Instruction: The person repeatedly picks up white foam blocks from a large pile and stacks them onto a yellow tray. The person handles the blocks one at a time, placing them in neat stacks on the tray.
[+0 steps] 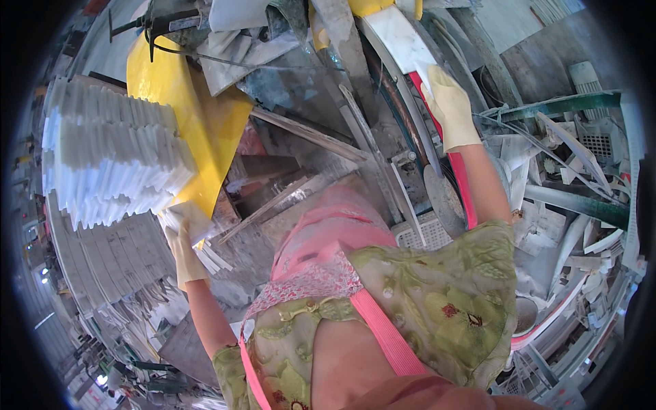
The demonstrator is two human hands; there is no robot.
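Both hands wear pale cream rubber gloves. My left hand [183,256], out at the left, grips a small white stone tile [189,219] with the fingers along its edge. That tile is beside the lower end of a large stack of thin white stone tiles [116,154]. Stretched forward on the right, my right hand [447,109] closes on the near end of a white, faintly veined stone strip [400,37]. The strip lies along a narrow machine track edged by a red band [463,184]. The right fingertips are partly hidden against the stone.
A yellow sheet [195,123] hangs beside the stack. Wooden planks [311,135] and broken stone slabs lie ahead of my pink apron [335,222]. A round grey disc [444,201] sits beside the track. Green metal bars [574,205] and stone offcuts crowd the right.
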